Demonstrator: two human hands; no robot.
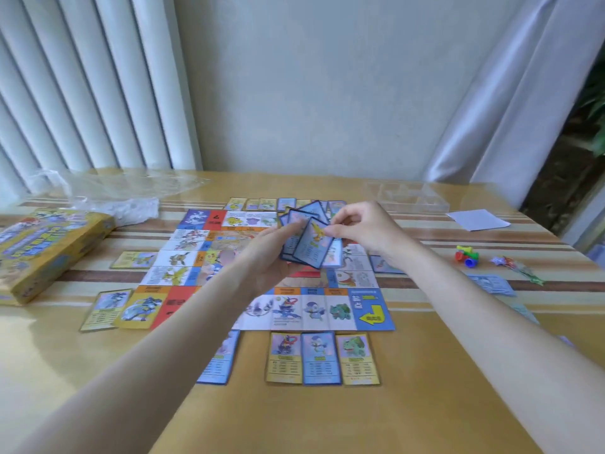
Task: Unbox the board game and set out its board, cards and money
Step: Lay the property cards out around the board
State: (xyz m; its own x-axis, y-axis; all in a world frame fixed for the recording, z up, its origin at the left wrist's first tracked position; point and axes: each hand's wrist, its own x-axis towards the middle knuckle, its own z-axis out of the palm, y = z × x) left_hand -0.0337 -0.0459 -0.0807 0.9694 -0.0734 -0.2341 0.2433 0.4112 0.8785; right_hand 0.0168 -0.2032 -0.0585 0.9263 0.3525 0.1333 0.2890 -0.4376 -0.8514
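The fan of blue-bordered cards point(306, 240) is up over the middle of the game board point(262, 273), cradled in the left hand point(275, 257), fingers curled under it. The right hand point(363, 231) is pinching the front card's top edge, probably peeling it off to match a square. Three cards point(322, 358) already sit along the board's near edge. Plenty of bare table point(327, 421) nearer the body; the yellow box point(42, 250) crowds the left side.
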